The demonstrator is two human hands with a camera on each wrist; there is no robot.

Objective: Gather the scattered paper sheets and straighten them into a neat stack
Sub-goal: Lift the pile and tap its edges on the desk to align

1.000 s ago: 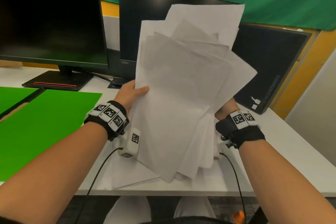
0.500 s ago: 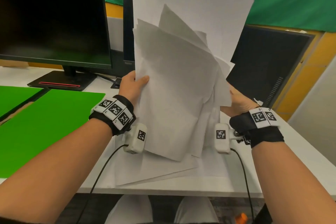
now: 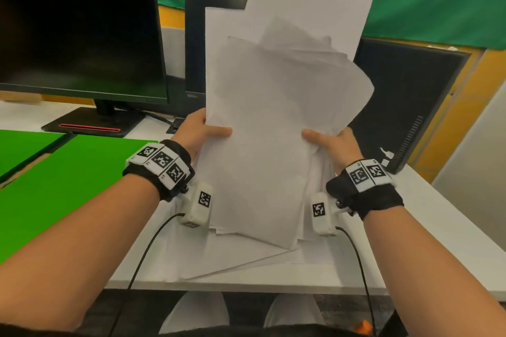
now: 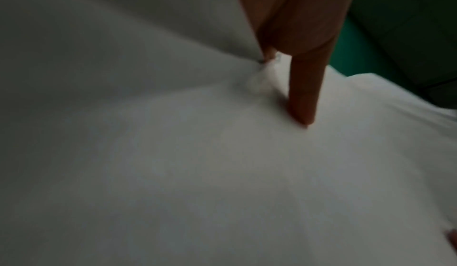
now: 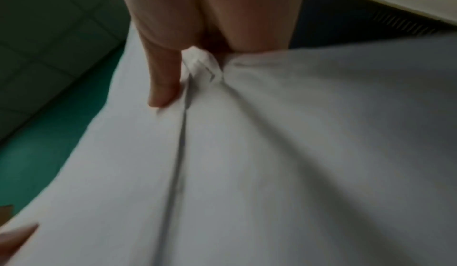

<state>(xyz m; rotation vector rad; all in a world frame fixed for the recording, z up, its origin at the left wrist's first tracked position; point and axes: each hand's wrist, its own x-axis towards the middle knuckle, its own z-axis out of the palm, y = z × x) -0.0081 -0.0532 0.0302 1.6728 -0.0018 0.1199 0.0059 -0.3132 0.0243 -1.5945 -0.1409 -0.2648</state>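
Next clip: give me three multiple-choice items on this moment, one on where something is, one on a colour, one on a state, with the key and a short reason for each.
1. Where is the bundle of paper sheets?
A. Held upright above the white table, between both hands
B. Flat on the green mat
C. Lying on the floor

2. What colour is the mat left of the left hand?
A. Red
B. Green
C. Blue

3. How are the sheets' top edges?
A. Flush in a neat stack
B. Uneven, sheets fanned at different angles
C. Rolled into a tube

Key: 1 A, the left hand and right hand grip the bundle's sides, thumbs across the front, with more loose sheets on the table beneath. 2 B, the mat is bright green. 3 B, corners stick out at several heights in the head view.
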